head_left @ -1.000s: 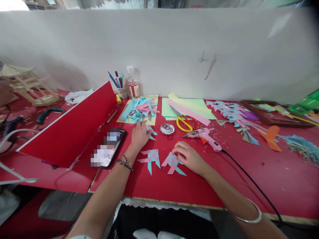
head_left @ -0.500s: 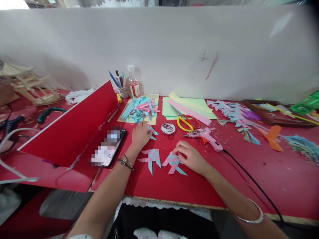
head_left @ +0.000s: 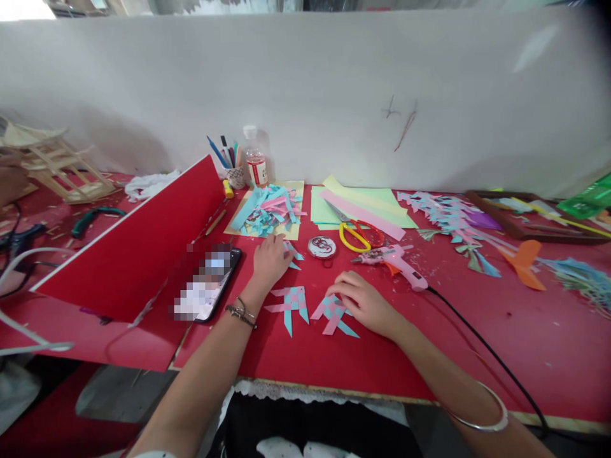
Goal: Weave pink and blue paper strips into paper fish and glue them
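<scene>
My left hand (head_left: pixel 270 259) bends its fingers over a small woven paper fish (head_left: pixel 294 255) in pink and blue, covering much of it. Closer to me, a second woven paper fish (head_left: pixel 294 299) lies flat with its fin strips spread. My right hand (head_left: pixel 363 300) is curled, its fingertips at the top of a third woven paper fish (head_left: pixel 333 308), partly hidden by the fingers. Just beyond the right hand rests a pink glue gun (head_left: pixel 396 259). A round tin-like disc (head_left: pixel 322 247) sits between the two hands.
A phone (head_left: pixel 217 283) and a standing red board (head_left: pixel 143 248) are on the left. Behind lie paper strips (head_left: pixel 270 210), scissors (head_left: pixel 356 235) and paper sheets (head_left: pixel 324 207). The glue gun's cord (head_left: pixel 482 343) runs off the front right edge. A bottle (head_left: pixel 256 162) stands at the wall.
My right hand has shifted slightly left over its paper fish. My left hand stays almost in place, and the three fish lie where they were.
</scene>
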`<state>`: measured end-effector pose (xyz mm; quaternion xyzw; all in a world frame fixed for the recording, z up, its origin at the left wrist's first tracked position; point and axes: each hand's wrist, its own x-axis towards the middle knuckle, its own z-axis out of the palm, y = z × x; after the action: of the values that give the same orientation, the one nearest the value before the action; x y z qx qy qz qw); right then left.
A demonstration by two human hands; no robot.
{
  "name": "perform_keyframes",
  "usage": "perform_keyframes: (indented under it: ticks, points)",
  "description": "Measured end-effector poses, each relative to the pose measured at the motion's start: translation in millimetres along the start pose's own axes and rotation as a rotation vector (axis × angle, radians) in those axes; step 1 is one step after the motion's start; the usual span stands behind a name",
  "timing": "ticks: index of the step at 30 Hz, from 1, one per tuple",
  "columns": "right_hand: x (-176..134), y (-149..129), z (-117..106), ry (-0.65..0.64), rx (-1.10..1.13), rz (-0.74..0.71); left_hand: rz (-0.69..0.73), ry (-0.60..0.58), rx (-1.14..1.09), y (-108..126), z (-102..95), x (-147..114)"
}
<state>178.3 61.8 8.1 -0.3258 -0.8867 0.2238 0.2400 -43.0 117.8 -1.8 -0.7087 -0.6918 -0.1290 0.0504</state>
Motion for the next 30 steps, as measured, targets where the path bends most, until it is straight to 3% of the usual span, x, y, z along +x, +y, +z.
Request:
perform_keyframes:
  ticks: [10, 20, 30]
  points:
    - [0.7, -3.1, -0.1, -0.025, -0.039, 0.054, -0.002, 0.003, -0.123, 0.1, -0.3, 0.6]
    - [0.7, -3.9, 0.9, -0.038, -0.049, 0.012, 0.015, 0.005, -0.251, 0.3, 0.0, -0.2]
    - [-0.4, -0.1, 1.6, 0.012, 0.022, 0.011, -0.009, -0.056, -0.200, 4.4, -6.8, -6.0]
